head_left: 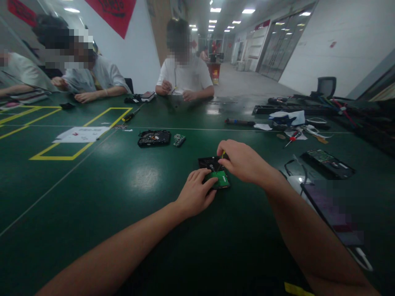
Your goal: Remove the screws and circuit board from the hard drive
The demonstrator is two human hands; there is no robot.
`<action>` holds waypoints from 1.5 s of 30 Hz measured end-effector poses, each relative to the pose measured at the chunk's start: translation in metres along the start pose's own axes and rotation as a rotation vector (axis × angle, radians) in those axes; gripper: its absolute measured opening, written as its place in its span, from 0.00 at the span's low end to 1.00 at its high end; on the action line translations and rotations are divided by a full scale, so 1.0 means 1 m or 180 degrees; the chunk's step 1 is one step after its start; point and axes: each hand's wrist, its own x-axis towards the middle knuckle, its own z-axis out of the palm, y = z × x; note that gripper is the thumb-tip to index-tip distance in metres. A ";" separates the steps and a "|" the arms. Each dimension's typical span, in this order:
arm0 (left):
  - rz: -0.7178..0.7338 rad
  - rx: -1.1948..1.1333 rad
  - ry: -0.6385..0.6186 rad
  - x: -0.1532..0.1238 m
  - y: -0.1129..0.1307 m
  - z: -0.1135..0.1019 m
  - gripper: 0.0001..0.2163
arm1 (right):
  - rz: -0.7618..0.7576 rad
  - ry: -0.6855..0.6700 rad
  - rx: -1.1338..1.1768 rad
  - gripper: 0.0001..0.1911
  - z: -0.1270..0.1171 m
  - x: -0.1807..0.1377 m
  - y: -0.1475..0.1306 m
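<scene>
A small black hard drive [207, 163] with a green circuit board [221, 179] lies on the dark green table [123, 197] in front of me. My left hand [196, 192] rests on its near left edge, fingers pressed down on it. My right hand [243, 161] hovers over the drive, fingers closed round a small screwdriver with a yellow handle [223, 154] whose tip points down at the drive.
Another opened drive [153, 137] and a loose circuit board [179, 140] lie further back. Tools, papers and cables [293, 123] crowd the right side, with a board [327, 163] and a tablet [333, 211] near my right arm. Several people sit across the table.
</scene>
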 end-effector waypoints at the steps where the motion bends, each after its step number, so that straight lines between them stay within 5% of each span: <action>1: 0.0002 0.0002 -0.0004 0.000 0.000 0.000 0.18 | -0.0147 -0.0042 0.0131 0.07 0.000 0.000 0.001; 9: 0.0001 0.0023 -0.0026 0.000 0.002 -0.003 0.18 | 0.0083 0.0085 -0.0003 0.06 0.001 0.000 -0.001; 15: 0.0013 -0.0011 -0.0018 0.000 0.001 -0.002 0.18 | -0.0255 -0.0058 0.0470 0.15 0.000 0.002 0.003; 20: 0.0006 0.0021 -0.0010 0.000 0.001 -0.001 0.18 | -0.0042 0.0145 0.0263 0.09 0.001 0.001 0.003; 26: 0.0003 0.0050 -0.0007 0.000 0.001 -0.001 0.18 | -0.0302 0.0004 0.0610 0.17 -0.001 0.002 0.005; 31: 0.0004 0.0048 -0.0002 0.000 0.001 0.000 0.18 | -0.0372 0.0024 0.0440 0.14 0.001 -0.002 0.009; 38: -0.0011 0.0009 -0.0008 0.000 0.001 -0.001 0.18 | 0.0173 0.0046 -0.0083 0.08 0.000 -0.004 0.005; 45: -0.0008 0.0016 -0.0027 0.000 0.002 -0.003 0.18 | -0.0309 -0.0031 0.0364 0.11 0.000 0.000 0.006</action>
